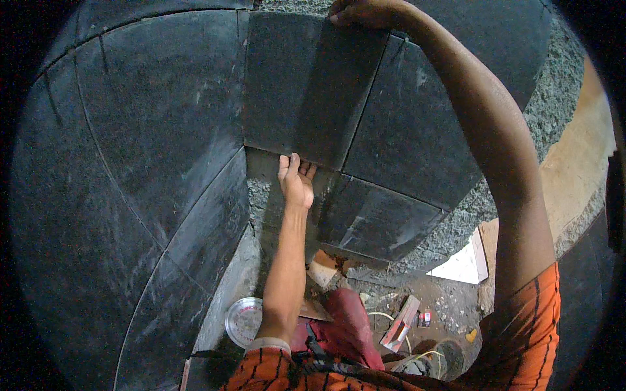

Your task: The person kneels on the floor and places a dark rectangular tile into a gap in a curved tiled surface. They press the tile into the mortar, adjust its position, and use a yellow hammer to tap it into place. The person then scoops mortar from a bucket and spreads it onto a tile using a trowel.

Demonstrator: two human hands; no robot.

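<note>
A dark grey square tile point(306, 81) is on the wall in front of me, with a bare grey patch of wall point(261, 195) below it. My left hand point(297, 181) holds its lower edge with bent fingers, palm upward. My right hand point(362, 14) is at the top, fingers curled over the tile's upper edge, fingertips partly hidden. Neighbouring dark tiles point(411, 124) are on the right, and a smaller tile point(378, 218) is lower down beside the bare patch.
A tiled wall point(117, 182) rises at the left. Rough mortar edges point(548, 104) run along the right. Below lie a round white lid point(241, 322), a white board point(456, 259), a long tool point(401, 326), cables point(430, 355) and rubble. My red-clad leg point(352, 326) shows there.
</note>
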